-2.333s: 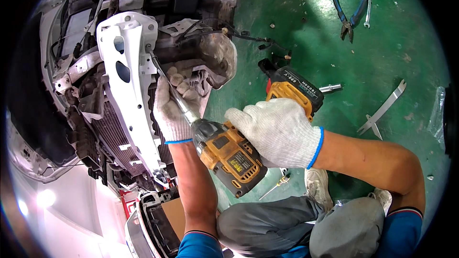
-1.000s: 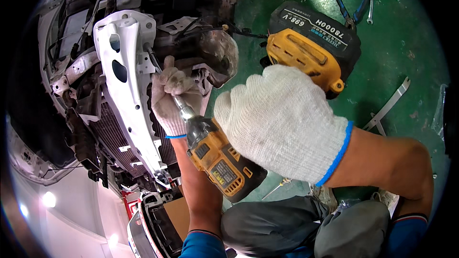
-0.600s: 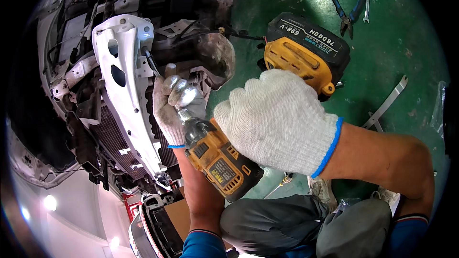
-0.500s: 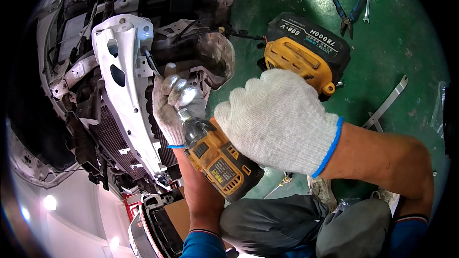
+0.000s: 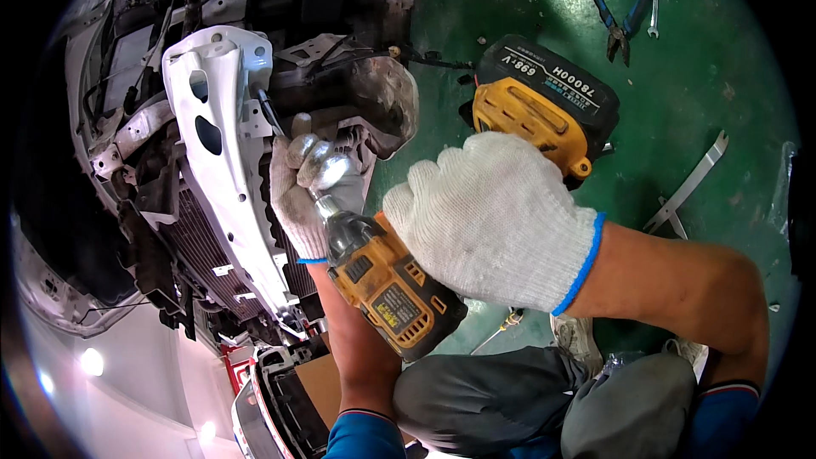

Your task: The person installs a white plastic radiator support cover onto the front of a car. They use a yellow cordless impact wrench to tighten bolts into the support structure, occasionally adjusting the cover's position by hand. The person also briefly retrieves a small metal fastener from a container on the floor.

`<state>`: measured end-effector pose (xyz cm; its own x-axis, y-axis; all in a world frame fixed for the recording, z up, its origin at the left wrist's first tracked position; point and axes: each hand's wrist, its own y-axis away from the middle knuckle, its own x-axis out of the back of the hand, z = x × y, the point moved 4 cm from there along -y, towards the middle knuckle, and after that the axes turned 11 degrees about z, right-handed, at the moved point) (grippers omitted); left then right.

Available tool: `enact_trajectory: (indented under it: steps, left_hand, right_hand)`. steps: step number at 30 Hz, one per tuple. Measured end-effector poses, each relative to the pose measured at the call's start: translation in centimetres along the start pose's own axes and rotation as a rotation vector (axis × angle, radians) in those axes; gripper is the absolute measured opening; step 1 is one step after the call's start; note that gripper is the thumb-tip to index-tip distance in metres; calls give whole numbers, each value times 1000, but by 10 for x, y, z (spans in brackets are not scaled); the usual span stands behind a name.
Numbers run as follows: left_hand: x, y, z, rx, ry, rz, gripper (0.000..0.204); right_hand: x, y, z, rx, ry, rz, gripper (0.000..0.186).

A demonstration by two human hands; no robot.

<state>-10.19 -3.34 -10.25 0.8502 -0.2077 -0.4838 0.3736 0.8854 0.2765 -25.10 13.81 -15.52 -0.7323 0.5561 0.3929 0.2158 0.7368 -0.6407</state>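
Observation:
My gloved left hand (image 5: 310,191) is wrapped around a metal extension shaft (image 5: 270,115) whose far end meets a bolt point on the white front beam (image 5: 238,204). My gloved right hand (image 5: 497,221) is closed on the handle of a yellow-and-black impact driver (image 5: 382,285), its head just behind my left hand and its large battery (image 5: 544,110) beyond my right knuckles. A spot of bright light falls on the fingers of my left hand.
Stripped car front parts (image 5: 127,144) fill the left. Pliers (image 5: 619,34), a wrench (image 5: 654,4), a flat metal bar (image 5: 699,170) and a screwdriver (image 5: 501,331) lie on the green floor (image 5: 714,76). My bent knees (image 5: 484,391) are at the bottom.
Since 2.3 seconds ago, the battery end has swung forward into fuller view and my right hand has moved slightly forward. Light now shines on my left fingers. The last half second shows only slight shifts.

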Motion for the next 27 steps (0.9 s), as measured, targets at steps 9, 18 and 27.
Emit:
enact_trajectory:
  steps: [9, 18, 27]
  left_hand:
    - [-1, 0, 8, 18, 23, 10, 29]
    - [8, 0, 6, -13, 52, 59, 35]
    - [2, 3, 8, 3, 48, -14, 28]
  right_hand:
    - [-4, -1, -11, 24, 89, 62, 18]
    - [-12, 3, -12, 34, 15, 4, 16]
    - [-10, 1, -21, 45, 90, 26, 18]
